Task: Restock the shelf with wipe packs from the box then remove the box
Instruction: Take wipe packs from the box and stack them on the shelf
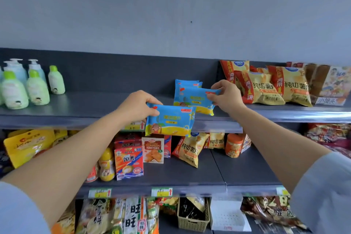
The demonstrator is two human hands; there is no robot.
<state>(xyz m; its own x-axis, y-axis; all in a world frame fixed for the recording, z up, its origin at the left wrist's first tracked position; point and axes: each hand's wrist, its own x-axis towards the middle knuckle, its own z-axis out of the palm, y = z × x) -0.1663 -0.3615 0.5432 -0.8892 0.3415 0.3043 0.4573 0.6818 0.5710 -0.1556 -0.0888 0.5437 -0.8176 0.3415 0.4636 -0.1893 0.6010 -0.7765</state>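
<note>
My left hand [139,107] grips a blue and yellow wipe pack [170,121] by its left end, holding it upright in front of the top shelf's edge [76,119]. My right hand [227,96] pinches the upper right corner of a second wipe pack [193,100], which stands on the top shelf. Behind that one another wipe pack [187,82] stands against the back panel, mostly hidden. The box is not in view.
Green lotion bottles [36,87] stand at the left of the top shelf; yellow chip bags [269,85] fill its right. A stretch of bare shelf lies between the bottles and the wipe packs. Snack cartons [129,161] and bags crowd the lower shelves.
</note>
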